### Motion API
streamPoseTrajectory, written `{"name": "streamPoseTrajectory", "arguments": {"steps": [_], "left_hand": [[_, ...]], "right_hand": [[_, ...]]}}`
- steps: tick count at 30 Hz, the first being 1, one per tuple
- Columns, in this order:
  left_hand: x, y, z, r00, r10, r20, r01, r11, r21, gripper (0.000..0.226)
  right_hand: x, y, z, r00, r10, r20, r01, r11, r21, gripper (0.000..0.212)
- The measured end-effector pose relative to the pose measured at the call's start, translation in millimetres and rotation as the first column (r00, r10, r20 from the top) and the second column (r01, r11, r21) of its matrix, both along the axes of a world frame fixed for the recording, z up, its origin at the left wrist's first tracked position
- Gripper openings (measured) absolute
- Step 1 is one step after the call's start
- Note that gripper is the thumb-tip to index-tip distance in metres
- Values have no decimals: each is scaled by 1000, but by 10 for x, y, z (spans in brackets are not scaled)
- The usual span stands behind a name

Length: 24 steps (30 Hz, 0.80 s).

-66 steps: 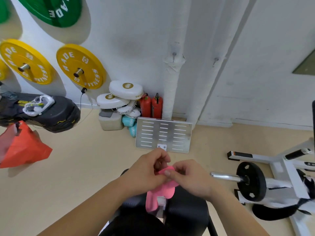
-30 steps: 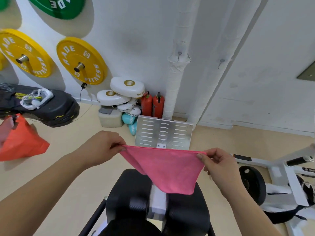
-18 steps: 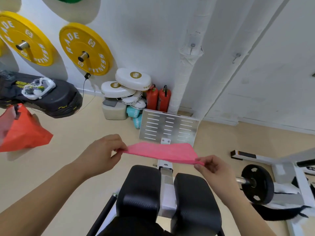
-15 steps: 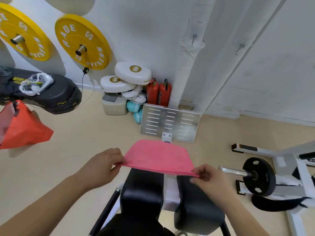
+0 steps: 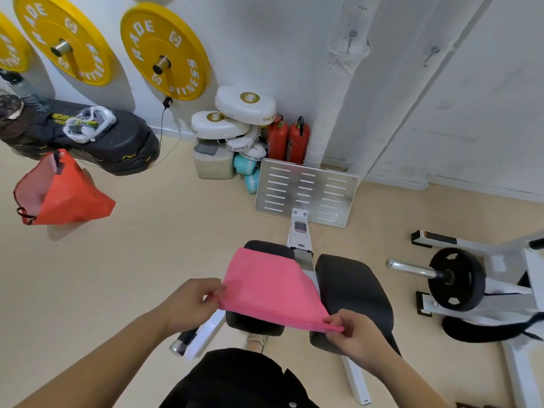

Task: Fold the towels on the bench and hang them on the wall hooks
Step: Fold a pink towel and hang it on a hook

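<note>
Towel: One pink towel (image 5: 270, 290) is spread out flat between my two hands, folded double along its near edge. It sits at 6 o'clock of the view's centre.
Towel position: The far edge overlaps the left black pad of the worktop (image 5: 353, 290). I cannot confirm contact there. The near edge is in the air above the pads.
Left hand: My left hand (image 5: 188, 301) is at 9 o'clock of the towel. The fingers (image 5: 210, 293) and thumb pinch the towel's left near corner.
Right hand: My right hand (image 5: 356, 337) is at 4 o'clock of the towel. The fingers (image 5: 335, 322) are clenched on the right near corner.
Worktop: Two black pads lie side by side with a white frame between them. A slotted metal plate (image 5: 306, 191) stands at the frame's 12 o'clock end.
Wall hooks: Two metal hooks (image 5: 351, 35) are on the white wall at 1 o'clock, well apart from the towel.
Surroundings: Yellow weight plates (image 5: 164, 51) are at 10 o'clock, an orange bag (image 5: 64, 192) at 9 o'clock, two red extinguishers (image 5: 290, 139) at 12 o'clock and a black plate on a bar (image 5: 456, 279) at 3 o'clock.
</note>
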<state>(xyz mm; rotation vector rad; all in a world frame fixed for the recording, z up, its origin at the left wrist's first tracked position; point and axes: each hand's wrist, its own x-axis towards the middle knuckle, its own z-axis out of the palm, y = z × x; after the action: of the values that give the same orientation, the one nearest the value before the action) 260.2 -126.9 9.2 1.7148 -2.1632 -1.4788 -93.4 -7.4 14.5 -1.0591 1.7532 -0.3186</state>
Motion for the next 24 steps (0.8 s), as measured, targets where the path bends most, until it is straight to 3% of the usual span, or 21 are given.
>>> {"name": "streamPoseTrajectory", "arguments": {"steps": [5,10,12,17,24], "left_hand": [[26,232,1,982,169,-85,-168,986,16,12],[-56,242,-62,962,251,-110,-252,968,10,26],[-111,154,-136,967,240,-82,-242,970,-15,25],[-325,-246,-348,968,249,26,-244,963,-112,21],[-452,-784,-743,928,336,160,-340,941,-4,15]], "right_hand": [[17,265,8,1000,-7,26,9,997,-70,10],[32,258,-189,998,-56,32,57,997,-50,9],[77,123,-217,986,-153,71,156,987,-43,8],[111,-327,-389,979,-203,-19,201,976,-82,10],[29,-868,-768,969,-205,-135,207,978,1,14]]}}
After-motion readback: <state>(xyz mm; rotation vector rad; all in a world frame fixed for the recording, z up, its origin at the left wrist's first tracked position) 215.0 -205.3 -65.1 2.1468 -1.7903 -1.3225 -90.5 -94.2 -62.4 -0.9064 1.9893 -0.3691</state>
